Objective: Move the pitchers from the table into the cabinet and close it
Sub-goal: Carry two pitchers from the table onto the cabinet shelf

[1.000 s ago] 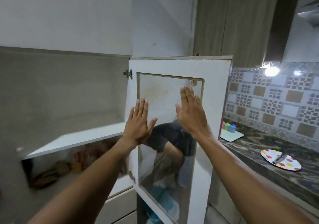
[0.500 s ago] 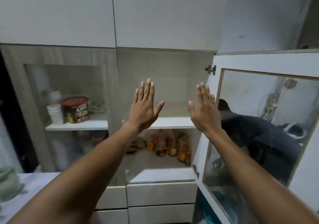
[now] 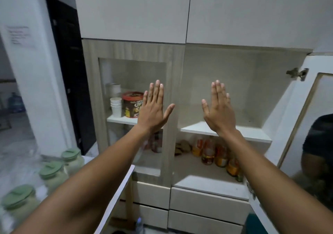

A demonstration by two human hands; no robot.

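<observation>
Three clear pitchers with green lids stand on the white table (image 3: 115, 196) at lower left: one nearest (image 3: 18, 203), one in the middle (image 3: 53, 174), one farthest (image 3: 72, 159). My left hand (image 3: 153, 109) and my right hand (image 3: 219, 107) are raised flat with fingers apart, holding nothing, in front of the cabinet. The right cabinet compartment stands open, with a bare white upper shelf (image 3: 252, 132). Its glass door (image 3: 310, 125) is swung out to the right.
The left compartment has a shut glass door (image 3: 133, 107), with paper cups (image 3: 115, 105) and a red-lidded tub (image 3: 132, 104) behind it. Bottles (image 3: 216, 154) fill the lower shelf. Drawers (image 3: 207, 199) sit below. A dark doorway (image 3: 66, 71) opens at left.
The view has swung left from the open door to the cabinet front and the table with pitchers. Both hands stay raised and flat.
</observation>
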